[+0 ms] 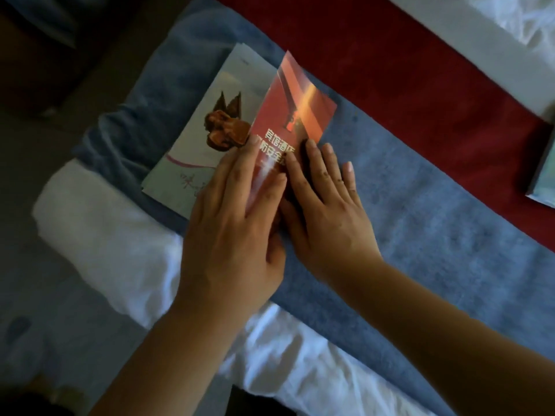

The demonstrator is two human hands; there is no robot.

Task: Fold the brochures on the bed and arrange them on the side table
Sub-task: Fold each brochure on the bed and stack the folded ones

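Red glossy brochure (295, 97) sits right under the fingers (244, 175), with both hands flat on its near end. So the left hand (237, 217) has its fingers straight and spread over the printed lettering. The right hand (326, 214) lies just beside it, fingers straight too, covering the brochure's right edge and spilling onto the blue blanket (420, 220). Nothing pinched or curled, just pressing. The brochure's far end pokes out beyond the fingertips at an angle. Its left side overlaps a pale leaflet (192, 145) with a brown picture on it. Further out there's a red bed runner (405, 70), a white sheet (105, 235) at near left, and a booklet corner (545, 175) at the right edge.
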